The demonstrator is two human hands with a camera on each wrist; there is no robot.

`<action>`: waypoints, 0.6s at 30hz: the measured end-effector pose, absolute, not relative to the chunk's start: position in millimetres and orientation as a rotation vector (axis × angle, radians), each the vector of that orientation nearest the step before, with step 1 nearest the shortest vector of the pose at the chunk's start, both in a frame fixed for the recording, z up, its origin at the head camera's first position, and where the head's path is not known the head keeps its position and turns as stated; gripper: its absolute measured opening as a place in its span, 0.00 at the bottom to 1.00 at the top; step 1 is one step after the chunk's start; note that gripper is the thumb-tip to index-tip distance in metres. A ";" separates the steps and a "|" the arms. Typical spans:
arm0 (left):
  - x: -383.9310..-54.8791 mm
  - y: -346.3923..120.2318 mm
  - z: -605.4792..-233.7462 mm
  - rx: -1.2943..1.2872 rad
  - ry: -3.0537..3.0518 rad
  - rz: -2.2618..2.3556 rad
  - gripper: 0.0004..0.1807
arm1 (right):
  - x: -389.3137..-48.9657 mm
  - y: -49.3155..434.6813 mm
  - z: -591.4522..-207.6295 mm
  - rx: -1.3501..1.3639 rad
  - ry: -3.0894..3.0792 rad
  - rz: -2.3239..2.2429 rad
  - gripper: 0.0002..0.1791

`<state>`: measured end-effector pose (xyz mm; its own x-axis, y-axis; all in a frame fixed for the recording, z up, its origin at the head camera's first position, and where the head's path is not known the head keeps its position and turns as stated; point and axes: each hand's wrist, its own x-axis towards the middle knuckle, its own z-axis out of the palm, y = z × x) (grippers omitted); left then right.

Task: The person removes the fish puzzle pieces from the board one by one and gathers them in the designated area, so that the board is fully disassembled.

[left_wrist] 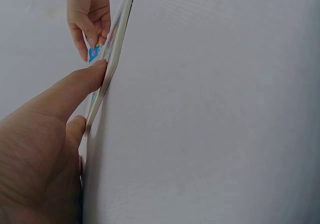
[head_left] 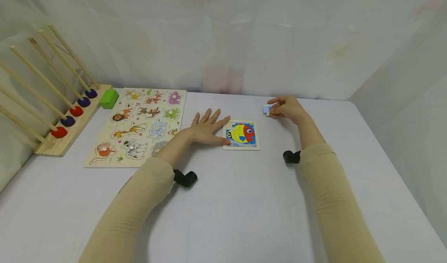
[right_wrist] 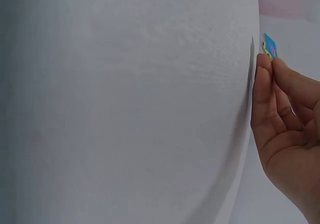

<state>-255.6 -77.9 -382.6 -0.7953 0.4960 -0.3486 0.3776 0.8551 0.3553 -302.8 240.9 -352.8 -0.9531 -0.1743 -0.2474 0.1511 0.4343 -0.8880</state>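
A staged play corner is being suggested by white sheeting draped behind a bench (head_left: 244, 216) bearing children's wooden toys (head_left: 136, 125).

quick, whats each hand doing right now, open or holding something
Left hand: open, fingers spread flat on the table, thumb touching the edge of the small square fish puzzle board.
Right hand: pinching a small blue puzzle piece.

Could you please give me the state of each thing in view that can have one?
Left hand: flat, fingers spread, thumb pressing the fish puzzle's edge.
Right hand: pinching a small puzzle piece.
Fish puzzle: lying flat on the table.
Animal puzzle board: flat, pieces seated.
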 end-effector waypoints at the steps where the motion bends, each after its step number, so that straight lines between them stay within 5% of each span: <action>1: -255.4 -77.9 -382.4 0.644 2.595 0.373 0.52 | -303.1 241.0 -353.4 -0.019 2.386 -1.528 0.24; 18: -255.3 -77.5 -382.1 0.640 2.603 0.362 0.51 | -299.9 234.6 -354.7 0.019 2.498 -1.385 0.22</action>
